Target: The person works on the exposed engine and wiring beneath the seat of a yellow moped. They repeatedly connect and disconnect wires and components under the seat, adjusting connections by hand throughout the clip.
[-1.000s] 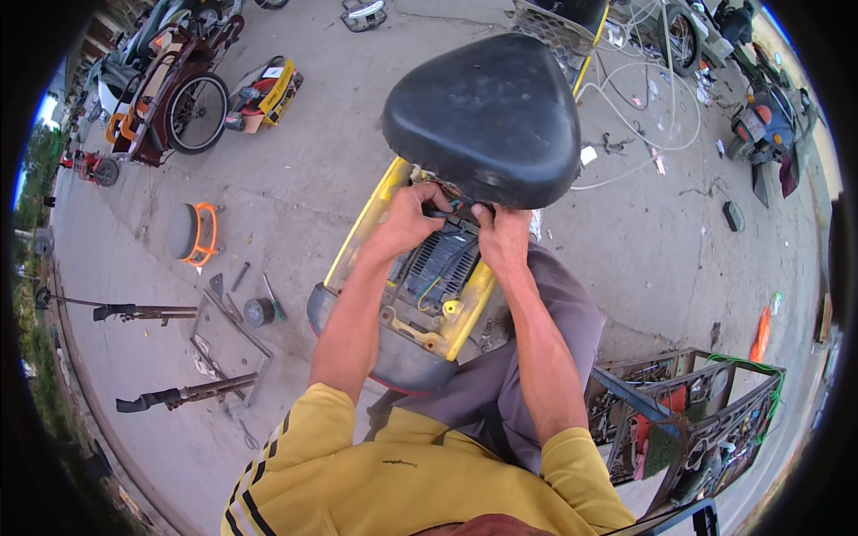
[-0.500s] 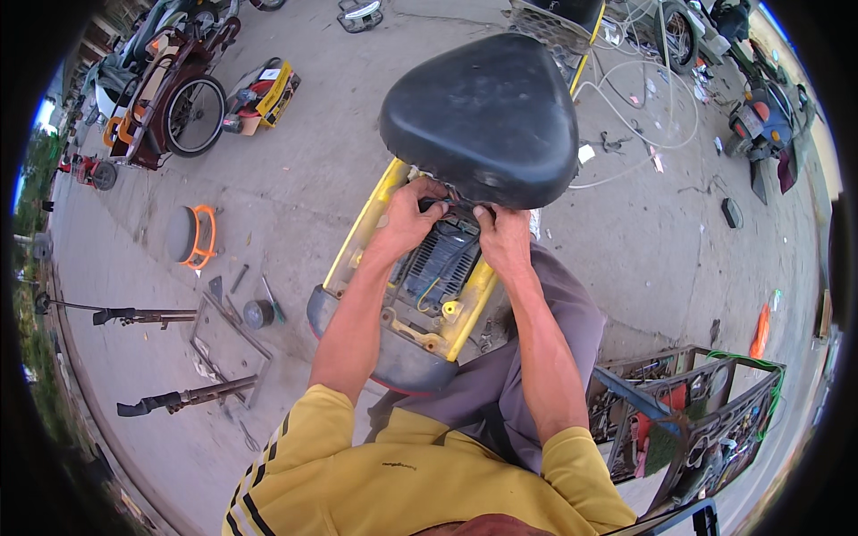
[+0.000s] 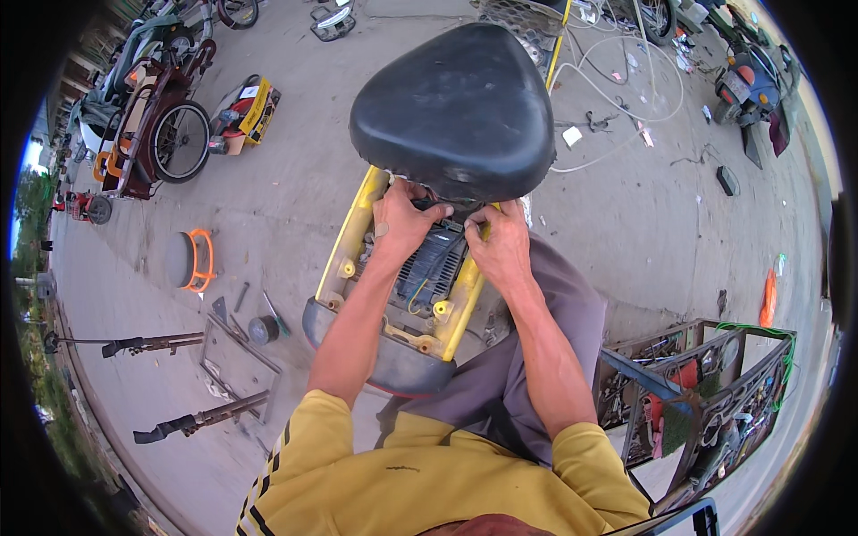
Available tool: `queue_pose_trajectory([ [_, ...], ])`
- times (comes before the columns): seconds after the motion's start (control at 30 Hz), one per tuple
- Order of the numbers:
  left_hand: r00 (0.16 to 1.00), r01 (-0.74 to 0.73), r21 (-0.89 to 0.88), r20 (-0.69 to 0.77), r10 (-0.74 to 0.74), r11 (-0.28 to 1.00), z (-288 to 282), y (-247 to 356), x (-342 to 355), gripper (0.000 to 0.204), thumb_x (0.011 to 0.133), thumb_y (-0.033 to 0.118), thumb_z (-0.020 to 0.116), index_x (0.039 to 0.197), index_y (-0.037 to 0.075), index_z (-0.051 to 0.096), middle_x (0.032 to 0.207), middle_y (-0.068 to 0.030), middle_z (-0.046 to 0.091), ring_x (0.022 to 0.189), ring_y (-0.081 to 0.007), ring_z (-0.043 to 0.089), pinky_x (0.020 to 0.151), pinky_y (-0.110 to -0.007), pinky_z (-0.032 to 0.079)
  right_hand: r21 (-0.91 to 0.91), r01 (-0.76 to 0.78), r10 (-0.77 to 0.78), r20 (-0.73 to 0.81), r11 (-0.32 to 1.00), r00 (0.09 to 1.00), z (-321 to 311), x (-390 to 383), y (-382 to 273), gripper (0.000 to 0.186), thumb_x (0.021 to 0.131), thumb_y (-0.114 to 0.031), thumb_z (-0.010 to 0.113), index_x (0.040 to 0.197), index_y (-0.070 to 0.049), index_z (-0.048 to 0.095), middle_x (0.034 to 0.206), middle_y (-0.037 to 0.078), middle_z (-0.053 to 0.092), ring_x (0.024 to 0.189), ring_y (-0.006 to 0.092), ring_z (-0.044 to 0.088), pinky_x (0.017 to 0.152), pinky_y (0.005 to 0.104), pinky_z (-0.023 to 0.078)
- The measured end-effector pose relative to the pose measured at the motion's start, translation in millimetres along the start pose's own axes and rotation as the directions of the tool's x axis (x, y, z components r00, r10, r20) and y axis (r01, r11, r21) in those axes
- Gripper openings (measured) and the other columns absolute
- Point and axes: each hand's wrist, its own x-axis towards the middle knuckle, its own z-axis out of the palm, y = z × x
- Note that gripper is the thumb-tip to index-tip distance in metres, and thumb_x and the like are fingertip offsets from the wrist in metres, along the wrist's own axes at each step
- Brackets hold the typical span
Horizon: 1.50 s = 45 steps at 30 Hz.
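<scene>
I see matt black vinyl-like seat [image 3: 456, 107], glossy yellow plastic frame [image 3: 357, 228], rough grey concrete floor [image 3: 268, 205], rusty metal rack [image 3: 706, 393].

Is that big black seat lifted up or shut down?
Lifted: the black seat is tipped up, exposing the compartment beneath, where both hands work.

Soft, even daylight, faint shadows, sharp centre; strong fisheye bending and black vignette at the rim.

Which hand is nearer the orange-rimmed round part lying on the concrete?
Left. The left hand is under the black seat, on the part's side; the right hand is farther away.
</scene>
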Motion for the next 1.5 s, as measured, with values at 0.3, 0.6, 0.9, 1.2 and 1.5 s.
queue_pose_trajectory([
  [0.3,0.998,0.053,-0.201,0.05,-0.044,0.978,10,-11,9,0.047,0.081,0.004,0.09,0.118,-0.005,0.064,0.104,-0.0114,0.075,0.097,-0.0238,0.074,0.083,-0.038,0.062,0.004,-0.142,0.142,-0.006,0.99,0.99,-5,-7,-5,0.017,0.088,-0.011,0.084,0.088,0.002,0.074,0.124,0.018,0.064,0.117,0.0427,0.06,0.102,0.0529,0.048],
  [0.6,0.993,0.102,-0.399,0.089,-0.072,0.911,12,-29,16,0.043,0.084,-0.002,0.087,0.118,-0.004,0.06,0.102,-0.0088,0.069,0.094,-0.0198,0.071,0.082,-0.036,0.061,-0.129,-0.074,0.076,0.011,0.989,0.997,10,0,-2,0.028,0.091,-0.012,0.079,0.118,-0.009,0.079,0.133,0.014,0.063,0.126,0.0406,0.058,0.11,0.0554,0.044],
  [0.9,0.99,0.138,-0.499,0.087,-0.109,0.856,2,-8,10,0.037,0.091,-0.007,0.08,0.121,-0.003,0.059,0.108,-0.0077,0.071,0.101,-0.0172,0.07,0.09,-0.034,0.057,-0.373,0.04,0.009,0.129,0.927,0.992,21,14,13,0.029,0.097,-0.025,0.072,0.123,-0.014,0.08,0.133,0.014,0.068,0.132,0.039,0.055,0.114,0.058,0.036],
  [1.2,0.989,0.144,-0.596,0.116,-0.093,0.79,0,3,8,0.037,0.092,-0.008,0.079,0.122,-0.005,0.058,0.113,-0.0127,0.074,0.101,-0.0175,0.072,0.09,-0.033,0.058,-0.122,0.008,0.001,0.07,0.992,0.998,27,7,25,0.031,0.096,-0.018,0.074,0.125,-0.008,0.077,0.139,0.016,0.063,0.144,0.0406,0.046,0.123,0.0645,0.029],
  [1.5,0.986,0.055,-0.434,0.167,0.02,0.899,-14,14,-2,0.051,0.088,-0.011,0.08,0.133,-0.004,0.058,0.125,-0.0161,0.074,0.113,-0.0221,0.072,0.099,-0.037,0.058,-0.323,-0.054,0.096,0.115,0.945,0.989,6,13,5,0.034,0.094,-0.027,0.073,0.125,-0.013,0.079,0.137,0.018,0.065,0.141,0.0418,0.049,0.121,0.0639,0.031],
])
